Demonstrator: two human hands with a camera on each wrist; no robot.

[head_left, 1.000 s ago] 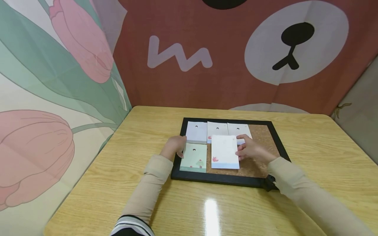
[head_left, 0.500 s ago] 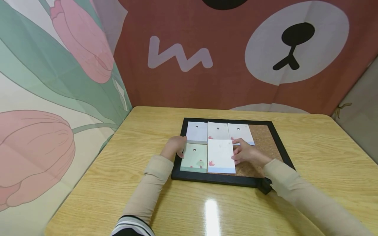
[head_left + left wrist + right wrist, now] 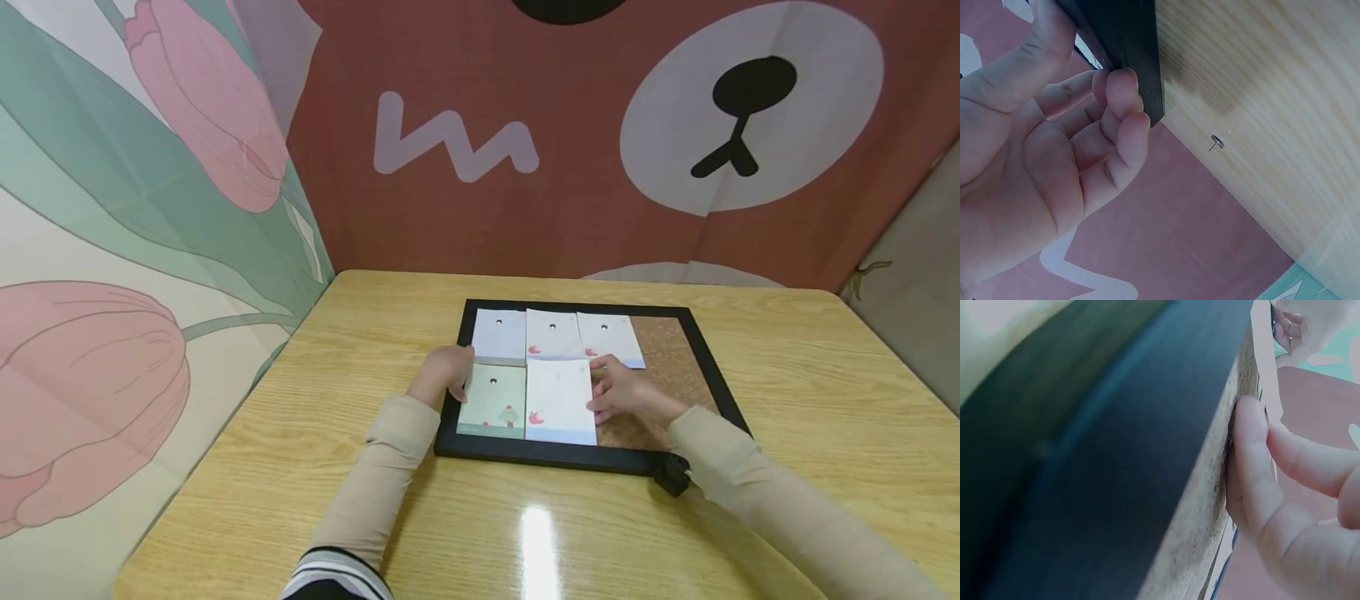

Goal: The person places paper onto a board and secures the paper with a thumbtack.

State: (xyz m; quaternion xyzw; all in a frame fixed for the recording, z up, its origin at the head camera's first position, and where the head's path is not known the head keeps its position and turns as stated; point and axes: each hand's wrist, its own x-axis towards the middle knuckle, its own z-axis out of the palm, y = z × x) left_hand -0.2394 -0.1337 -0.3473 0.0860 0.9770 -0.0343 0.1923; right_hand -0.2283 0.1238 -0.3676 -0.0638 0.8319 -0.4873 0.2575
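Observation:
A black-framed cork board (image 3: 671, 350) lies on the table. My left hand (image 3: 444, 373) grips the frame's left side; the left wrist view shows its fingertips (image 3: 1124, 94) against the black edge. My right hand (image 3: 628, 392) pinches the right edge of a white note sheet (image 3: 561, 398) with a pink motif and a blue bottom band. That sheet lies over the lower middle of the board, beside a green note sheet (image 3: 483, 404) held by a tack. Along the top are a tacked lavender sheet (image 3: 500, 342) and two tacked white sheets, including the right one (image 3: 611, 342).
The wooden table (image 3: 360, 333) extends around the board. In the left wrist view a loose thumbtack (image 3: 1217, 142) lies on the wood near the frame. A cloth with a bear print (image 3: 570, 208) hangs behind the table. A small black device (image 3: 672, 475) sits at my right wrist.
My right hand has moved the white note sheet left and down, up beside the green sheet, uncovering more of the top row. The left hand has stayed on the frame.

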